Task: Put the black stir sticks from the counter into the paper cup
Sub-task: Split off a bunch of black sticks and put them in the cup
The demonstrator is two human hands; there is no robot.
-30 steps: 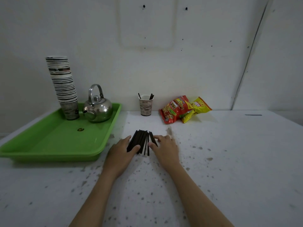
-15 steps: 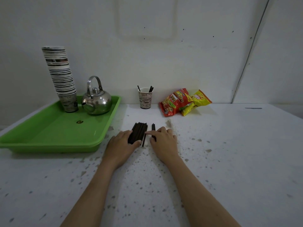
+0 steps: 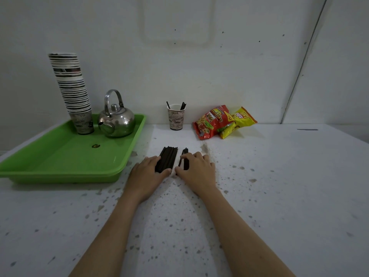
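Black sticks (image 3: 167,159) lie pointing at the cup (image 3: 176,116); left hand (image 3: 147,174) holds them, right hand (image 3: 196,171) pinches a few (image 3: 185,158).

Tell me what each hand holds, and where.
Left hand holds the big stick bundle at its near end; right hand pinches a few sticks mid-length.
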